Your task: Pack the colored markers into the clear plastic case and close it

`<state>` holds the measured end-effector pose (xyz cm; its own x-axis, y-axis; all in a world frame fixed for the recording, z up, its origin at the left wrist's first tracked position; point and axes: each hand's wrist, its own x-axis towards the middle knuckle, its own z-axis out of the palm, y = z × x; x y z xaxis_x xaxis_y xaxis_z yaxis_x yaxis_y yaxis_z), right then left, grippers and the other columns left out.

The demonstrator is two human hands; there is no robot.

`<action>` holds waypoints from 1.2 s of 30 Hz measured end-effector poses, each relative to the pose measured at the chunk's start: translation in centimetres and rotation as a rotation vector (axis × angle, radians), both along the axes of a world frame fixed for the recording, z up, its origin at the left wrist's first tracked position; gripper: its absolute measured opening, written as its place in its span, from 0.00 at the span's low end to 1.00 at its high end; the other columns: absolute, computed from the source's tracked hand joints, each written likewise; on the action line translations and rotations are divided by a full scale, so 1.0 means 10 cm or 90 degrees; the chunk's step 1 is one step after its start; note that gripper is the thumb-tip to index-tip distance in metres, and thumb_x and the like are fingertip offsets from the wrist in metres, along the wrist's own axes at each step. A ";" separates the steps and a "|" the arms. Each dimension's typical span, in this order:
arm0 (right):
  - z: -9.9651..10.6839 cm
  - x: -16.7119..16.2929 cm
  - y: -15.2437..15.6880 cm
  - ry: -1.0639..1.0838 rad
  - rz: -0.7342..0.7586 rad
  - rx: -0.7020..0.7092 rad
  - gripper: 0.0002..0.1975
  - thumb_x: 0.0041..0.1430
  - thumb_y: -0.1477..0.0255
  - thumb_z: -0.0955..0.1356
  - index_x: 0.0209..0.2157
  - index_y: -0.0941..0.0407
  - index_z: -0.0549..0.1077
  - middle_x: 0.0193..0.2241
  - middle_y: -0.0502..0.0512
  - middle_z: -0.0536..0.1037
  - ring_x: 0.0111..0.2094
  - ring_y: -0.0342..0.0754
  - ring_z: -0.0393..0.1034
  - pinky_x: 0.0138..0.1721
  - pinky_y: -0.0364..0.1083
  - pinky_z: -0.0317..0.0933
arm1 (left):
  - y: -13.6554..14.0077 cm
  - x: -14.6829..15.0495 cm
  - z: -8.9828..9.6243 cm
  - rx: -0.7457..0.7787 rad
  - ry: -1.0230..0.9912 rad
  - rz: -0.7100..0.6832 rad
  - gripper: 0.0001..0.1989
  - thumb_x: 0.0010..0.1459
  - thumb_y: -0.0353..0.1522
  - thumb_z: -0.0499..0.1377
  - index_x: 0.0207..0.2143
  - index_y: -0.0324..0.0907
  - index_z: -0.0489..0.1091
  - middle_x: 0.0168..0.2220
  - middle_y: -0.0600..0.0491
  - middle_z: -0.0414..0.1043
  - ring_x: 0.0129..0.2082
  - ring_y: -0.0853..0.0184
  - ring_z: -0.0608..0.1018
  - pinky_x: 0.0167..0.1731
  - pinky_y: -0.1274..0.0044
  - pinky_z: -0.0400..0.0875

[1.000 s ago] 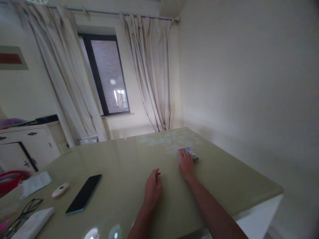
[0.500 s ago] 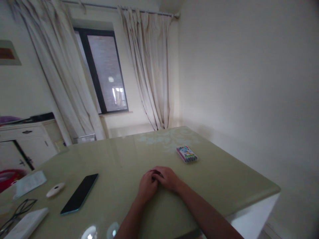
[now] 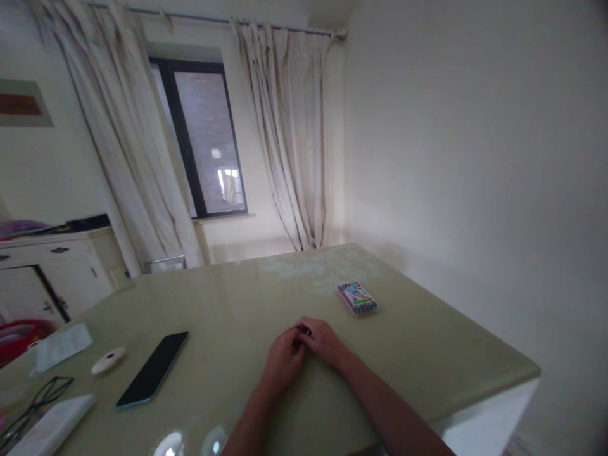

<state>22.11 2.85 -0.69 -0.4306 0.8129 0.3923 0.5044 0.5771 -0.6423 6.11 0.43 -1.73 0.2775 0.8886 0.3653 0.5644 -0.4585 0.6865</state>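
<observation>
My left hand [image 3: 285, 354] and my right hand [image 3: 323, 342] rest together on the glossy green tabletop [image 3: 247, 386]. Their fingers are curled and meet at the tips, the right hand's overlapping the left's. A small dark gap shows between the hands, and no object is visible in either. Just beyond my right hand lies a small clear pack with a colourful printed label [image 3: 357, 296]; it looks like a set of coloured sticks or pens. Neither hand touches it.
On the left lie a dark phone [image 3: 152, 368], a white oval object [image 3: 108, 361], a pale face mask [image 3: 64, 347], eyeglasses [image 3: 45, 396] and a white box [image 3: 54, 425]. A wall [image 3: 465, 209] runs along the right; a curtained window [image 3: 209, 139] is behind the table.
The view has shifted slightly, so the surroundings sit a little lower and further right. The hands stay together, with a slightly wider gap between them.
</observation>
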 end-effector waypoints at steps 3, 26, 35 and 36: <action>-0.04 0.00 0.03 -0.002 -0.002 0.005 0.09 0.62 0.74 0.66 0.42 0.54 0.77 0.40 0.54 0.82 0.42 0.50 0.75 0.45 0.44 0.63 | 0.01 0.00 -0.03 0.003 -0.008 -0.005 0.19 0.57 0.26 0.54 0.48 0.42 0.76 0.49 0.44 0.79 0.50 0.59 0.79 0.53 0.67 0.71; -0.01 0.02 0.01 -0.010 -0.011 0.015 0.12 0.61 0.79 0.63 0.42 0.54 0.76 0.39 0.53 0.81 0.41 0.48 0.75 0.45 0.43 0.63 | 0.03 0.00 -0.09 0.007 -0.032 -0.024 0.20 0.65 0.29 0.48 0.53 0.43 0.74 0.54 0.44 0.77 0.53 0.61 0.77 0.57 0.68 0.69; -0.06 0.05 0.05 -0.073 -0.072 0.011 0.11 0.67 0.72 0.64 0.44 0.54 0.78 0.40 0.54 0.83 0.41 0.49 0.76 0.44 0.43 0.62 | 0.02 -0.02 -0.02 -0.018 -0.030 -0.018 0.23 0.62 0.28 0.47 0.53 0.44 0.75 0.47 0.46 0.80 0.45 0.62 0.80 0.48 0.72 0.73; -0.06 0.05 0.05 -0.084 -0.074 0.012 0.11 0.67 0.71 0.64 0.44 0.53 0.79 0.40 0.54 0.83 0.41 0.49 0.76 0.44 0.43 0.62 | 0.02 -0.02 -0.02 -0.022 -0.033 -0.015 0.22 0.62 0.28 0.48 0.53 0.44 0.75 0.47 0.46 0.80 0.45 0.62 0.80 0.48 0.71 0.73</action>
<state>22.57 3.37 -1.30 -0.3825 0.8532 0.3546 0.6475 0.5213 -0.5559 5.87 0.67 -1.94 0.2795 0.8946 0.3485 0.5169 -0.4461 0.7306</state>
